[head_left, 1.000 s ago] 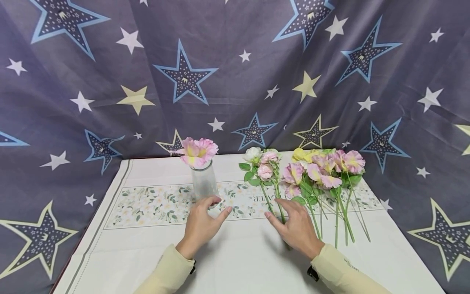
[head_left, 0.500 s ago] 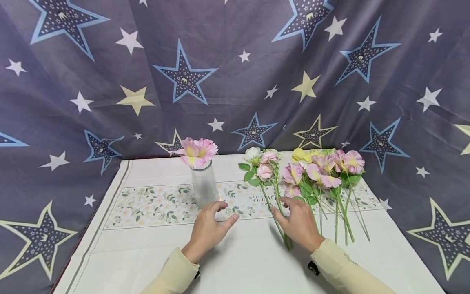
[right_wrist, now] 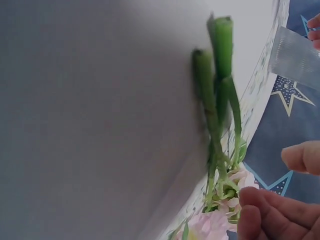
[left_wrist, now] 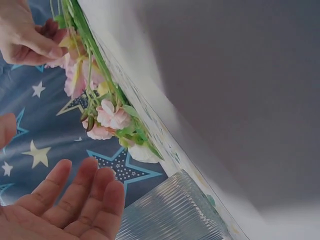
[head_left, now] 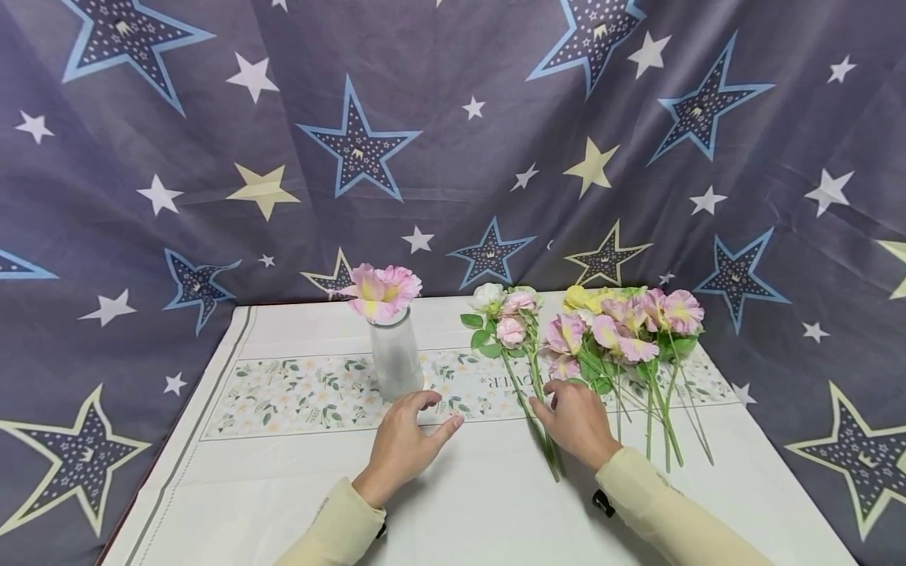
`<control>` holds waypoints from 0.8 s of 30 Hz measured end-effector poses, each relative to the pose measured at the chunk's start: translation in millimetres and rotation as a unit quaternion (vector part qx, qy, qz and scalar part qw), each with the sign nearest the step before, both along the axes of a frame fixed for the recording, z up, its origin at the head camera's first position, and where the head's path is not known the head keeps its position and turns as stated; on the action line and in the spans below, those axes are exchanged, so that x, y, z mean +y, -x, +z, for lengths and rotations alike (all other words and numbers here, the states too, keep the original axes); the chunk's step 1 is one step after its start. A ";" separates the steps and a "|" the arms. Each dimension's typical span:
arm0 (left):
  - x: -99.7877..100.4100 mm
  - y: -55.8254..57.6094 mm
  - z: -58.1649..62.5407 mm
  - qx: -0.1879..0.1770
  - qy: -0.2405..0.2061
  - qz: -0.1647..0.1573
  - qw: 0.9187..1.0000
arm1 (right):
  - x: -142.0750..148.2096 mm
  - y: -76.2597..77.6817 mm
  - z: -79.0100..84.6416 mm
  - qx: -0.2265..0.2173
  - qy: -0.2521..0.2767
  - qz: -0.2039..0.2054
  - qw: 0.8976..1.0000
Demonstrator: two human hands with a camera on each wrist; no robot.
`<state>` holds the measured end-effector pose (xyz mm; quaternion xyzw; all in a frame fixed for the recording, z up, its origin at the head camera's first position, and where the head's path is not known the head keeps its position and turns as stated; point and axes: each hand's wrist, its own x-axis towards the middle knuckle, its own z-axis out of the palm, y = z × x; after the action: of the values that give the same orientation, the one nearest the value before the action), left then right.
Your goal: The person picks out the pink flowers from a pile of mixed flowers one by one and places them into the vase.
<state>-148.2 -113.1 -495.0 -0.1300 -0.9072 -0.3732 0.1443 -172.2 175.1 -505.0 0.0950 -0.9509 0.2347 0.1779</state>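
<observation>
My left hand [head_left: 403, 442] hovers in front of a ribbed clear vase [head_left: 395, 358], its fingers slightly bent and apart from the glass. One pink and yellow flower [head_left: 385, 292] stands in that vase. To the right, my right hand [head_left: 579, 423] is at the green stems [head_left: 546, 450] of a few roses lying on the table, with pink blooms [head_left: 511, 330] and a white bloom [head_left: 488, 298] at the far end. In the right wrist view, a gap shows between thumb and fingers [right_wrist: 280, 210], and the stem ends [right_wrist: 223, 47] lie beyond them. Whether the fingertips touch the stems is unclear.
Several pink-purple flowers [head_left: 630, 334] and yellow ones [head_left: 591, 299] lie on the right, stems toward me. A floral-printed band [head_left: 297, 397] crosses the white tablecloth [head_left: 453, 503]. A starry curtain [head_left: 453, 141] hangs behind the table.
My left hand has shifted slightly right and is now more clearly apart from the vase. My right hand has moved a little right, its thumb and index finger drawing closer together beside the rose stems.
</observation>
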 end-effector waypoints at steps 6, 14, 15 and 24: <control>-0.2 -0.2 -4.4 -0.009 0.008 -0.010 1.000 | 1.1 4.4 -1.1 -0.045 -0.032 -0.016 0.998; -0.1 -1.0 -5.2 -0.008 0.005 -0.011 1.000 | 3.7 5.7 -5.3 -0.103 -0.065 -0.016 0.992; 0.0 -1.1 -5.5 -0.007 0.006 -0.010 1.000 | 3.8 5.2 -5.8 -0.109 -0.066 -0.015 0.992; 0.1 -1.6 -7.2 -0.012 0.010 -0.010 1.000 | 0.9 3.6 -8.7 -0.148 -0.058 -0.032 0.987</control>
<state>-146.7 -113.0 -502.2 -0.1363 -0.9113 -0.3668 0.1284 -175.7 175.9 -513.7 0.0389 -0.9814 0.1846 0.0364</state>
